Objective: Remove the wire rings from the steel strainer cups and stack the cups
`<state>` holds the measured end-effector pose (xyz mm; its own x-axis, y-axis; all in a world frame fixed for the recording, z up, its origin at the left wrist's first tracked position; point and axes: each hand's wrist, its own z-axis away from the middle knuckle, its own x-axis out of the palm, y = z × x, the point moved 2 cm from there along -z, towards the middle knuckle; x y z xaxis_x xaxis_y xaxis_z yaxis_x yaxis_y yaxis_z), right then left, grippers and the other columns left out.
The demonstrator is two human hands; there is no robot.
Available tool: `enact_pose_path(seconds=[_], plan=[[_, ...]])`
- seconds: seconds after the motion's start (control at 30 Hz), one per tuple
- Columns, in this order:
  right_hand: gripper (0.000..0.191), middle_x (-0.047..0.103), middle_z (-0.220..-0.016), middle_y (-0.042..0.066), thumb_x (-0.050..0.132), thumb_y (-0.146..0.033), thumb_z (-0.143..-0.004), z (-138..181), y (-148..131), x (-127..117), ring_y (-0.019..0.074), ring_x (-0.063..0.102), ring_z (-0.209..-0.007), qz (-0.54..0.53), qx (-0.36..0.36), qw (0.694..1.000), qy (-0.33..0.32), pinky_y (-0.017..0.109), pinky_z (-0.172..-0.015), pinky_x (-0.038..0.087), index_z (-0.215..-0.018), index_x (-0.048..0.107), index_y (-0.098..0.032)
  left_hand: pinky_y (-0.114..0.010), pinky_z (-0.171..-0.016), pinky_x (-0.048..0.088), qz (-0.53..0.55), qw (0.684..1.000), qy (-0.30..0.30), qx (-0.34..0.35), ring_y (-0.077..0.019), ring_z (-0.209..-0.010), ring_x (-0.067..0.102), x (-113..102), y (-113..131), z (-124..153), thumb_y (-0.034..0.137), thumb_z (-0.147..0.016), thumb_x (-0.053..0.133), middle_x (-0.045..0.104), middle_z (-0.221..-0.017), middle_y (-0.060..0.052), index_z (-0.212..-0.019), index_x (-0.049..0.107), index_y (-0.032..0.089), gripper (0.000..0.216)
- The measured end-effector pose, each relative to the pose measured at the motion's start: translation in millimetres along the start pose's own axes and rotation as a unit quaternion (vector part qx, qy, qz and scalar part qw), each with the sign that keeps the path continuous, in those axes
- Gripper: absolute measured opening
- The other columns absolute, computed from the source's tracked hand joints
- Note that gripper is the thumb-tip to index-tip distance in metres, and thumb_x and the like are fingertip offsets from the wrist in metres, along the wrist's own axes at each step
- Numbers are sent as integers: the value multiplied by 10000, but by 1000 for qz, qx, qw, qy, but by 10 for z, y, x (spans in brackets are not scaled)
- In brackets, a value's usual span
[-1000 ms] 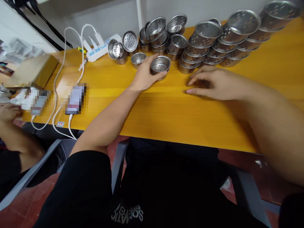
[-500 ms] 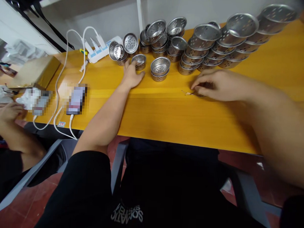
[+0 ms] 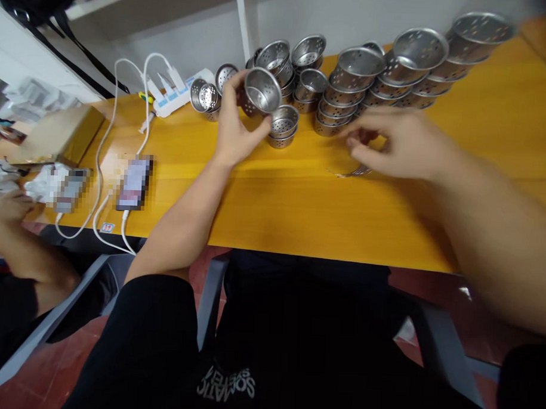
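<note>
My left hand is closed round a small perforated metal strainer cup, thumb on one side and fingers on the other. The cup is lifted and its open mouth tilts toward me. Just right of it and lower, two strainer cups sit stacked on the table. My right hand hovers over the table with thumb and fingertips brought together, blurred by motion; anything thin in the pinch cannot be made out. Beneath it lie a few thin metal wire pieces.
Tall leaning stacks of strainer cups line the back right, with smaller ones at back left. A white power strip, cables, two phones and a cardboard box occupy the left. Another person's arm rests at far left.
My left hand has picked the single strainer cup up off the table and brought it toward the right. My right hand has risen slightly from the wire pieces.
</note>
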<state>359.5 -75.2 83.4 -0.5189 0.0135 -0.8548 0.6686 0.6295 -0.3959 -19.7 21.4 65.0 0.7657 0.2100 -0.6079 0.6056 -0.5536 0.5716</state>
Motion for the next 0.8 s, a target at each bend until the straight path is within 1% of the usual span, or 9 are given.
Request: enact_pose_path(seconds=[0.1, 0.2, 0.27, 0.33, 0.4, 0.47, 0.53, 0.67, 0.8], plan=[[432, 861, -1303, 149, 627, -536, -1277, 12, -246, 9, 389, 824, -1142, -46, -30, 996, 74, 616, -1147, 672, -1618, 843, -380, -633, -1635, 499, 10, 995, -80, 57, -454, -1967, 522, 67, 393, 217, 786, -1077, 943, 583, -1996, -91, -1884, 476, 458, 988], [531, 839, -1448, 125, 659, -581, -1262, 7, -391, 73, 424, 801, -1277, -83, -59, 992, 74, 687, -1261, 656, -1780, 760, -523, -655, -1564, 577, 29, 981, -148, 120, -460, -1883, 645, 215, 601, 411, 857, -1105, 882, 691, -1872, -96, -1867, 552, 409, 944], [507, 806, -1499, 135, 700, -581, -1235, -9, -425, 138, 444, 782, -1354, -95, -74, 992, 36, 711, -1267, 659, -1725, 810, -508, -665, -1525, 611, 23, 975, -172, 141, -447, -1857, 682, 307, 642, 486, 851, -1132, 859, 744, -1800, -78, -1871, 564, 405, 912], [405, 774, -1508, 152, 747, -569, -1205, -25, -424, 194, 453, 767, -1381, -97, -82, 992, -1, 726, -1260, 666, -1560, 900, -448, -671, -1519, 620, 6, 972, -185, 146, -436, -1856, 689, 363, 644, 517, 818, -1139, 878, 765, -1777, -59, -1875, 565, 419, 894], [306, 750, -1502, 164, 778, -548, -1183, -35, -406, 219, 454, 754, -1396, -96, -86, 992, -19, 730, -1272, 665, -1394, 941, -397, -662, -1517, 632, 1, 970, -195, 145, -433, -1845, 702, 377, 642, 519, 800, -1114, 926, 771, -1781, -57, -1865, 581, 432, 904], [267, 733, -1512, 168, 782, -541, -1180, -35, -390, 216, 449, 751, -1410, -95, -88, 991, -23, 722, -1278, 667, -1308, 936, -364, -663, -1501, 648, 12, 969, -202, 143, -443, -1828, 715, 364, 652, 507, 797, -1087, 960, 776, -1775, -70, -1847, 603, 426, 919], [275, 729, -1568, 164, 796, -578, -1187, -29, -377, 197, 458, 743, -1463, -90, -80, 992, -23, 724, -1308, 656, -1308, 920, -364, -683, -1485, 653, 23, 969, -205, 135, -459, -1817, 716, 342, 668, 491, 798, -1075, 968, 780, -1759, -79, -1835, 619, 412, 920], [378, 707, -1739, 125, 833, -710, -1183, -15, -355, 165, 493, 670, -1630, -80, -55, 995, -10, 758, -1419, 585, -1450, 881, -447, -694, -1463, 669, 41, 970, -215, 108, -480, -1780, 732, 316, 688, 457, 770, -1011, 1049, 788, -1744, -95, -1776, 688, 399, 924], [419, 727, -1721, 113, 724, -786, -1226, -22, -349, 163, 480, 726, -1568, -89, -69, 994, -1, 792, -1404, 594, -1485, 864, -487, -668, -1460, 684, 63, 966, -226, 106, -469, -1762, 740, 321, 702, 432, 739, -971, 1101, 790, -1747, -99, -1724, 733, 402, 903]])
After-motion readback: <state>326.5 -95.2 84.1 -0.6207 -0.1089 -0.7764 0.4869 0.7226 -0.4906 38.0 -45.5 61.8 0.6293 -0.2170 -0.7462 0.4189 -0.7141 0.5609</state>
